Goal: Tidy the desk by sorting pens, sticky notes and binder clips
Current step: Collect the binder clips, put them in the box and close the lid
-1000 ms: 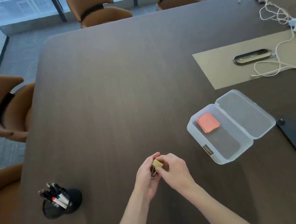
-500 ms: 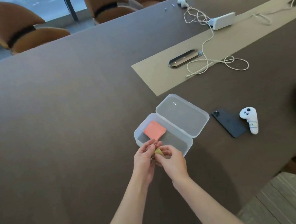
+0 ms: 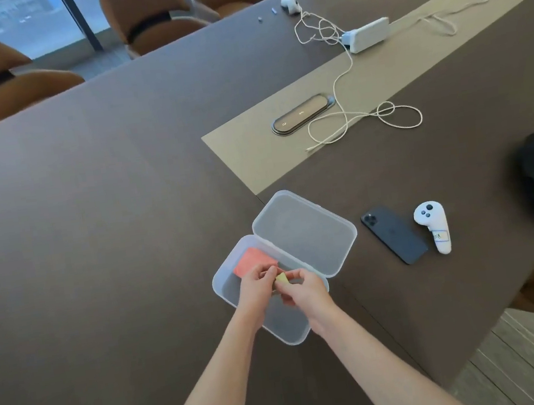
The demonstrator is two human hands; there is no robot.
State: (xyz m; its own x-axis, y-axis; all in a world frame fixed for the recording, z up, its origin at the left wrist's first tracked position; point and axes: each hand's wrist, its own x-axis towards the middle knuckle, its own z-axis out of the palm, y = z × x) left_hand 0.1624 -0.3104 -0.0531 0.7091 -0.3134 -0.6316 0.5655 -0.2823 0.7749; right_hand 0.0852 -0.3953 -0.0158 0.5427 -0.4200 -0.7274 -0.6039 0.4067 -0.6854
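My left hand (image 3: 256, 283) and my right hand (image 3: 304, 291) were together over the open clear box (image 3: 230, 295), both pinching a small yellow binder clip (image 3: 282, 279) between fingertips; half a second before they had hovered just short of the box's near wall, and a second before they had been well left of it, over bare worktop (image 3: 92, 225). The orange sticky notes (image 3: 253, 261) lay in the far end of the box, partly behind my left knuckles, as they had all along; the lid (image 3: 306, 231) lay flat beside the base on the side toward the dark phone (image 3: 394, 235). The white controller (image 3: 433, 226) lay just beside the phone, near the right edge; the pen holder seen earlier at the left had dropped out of view.
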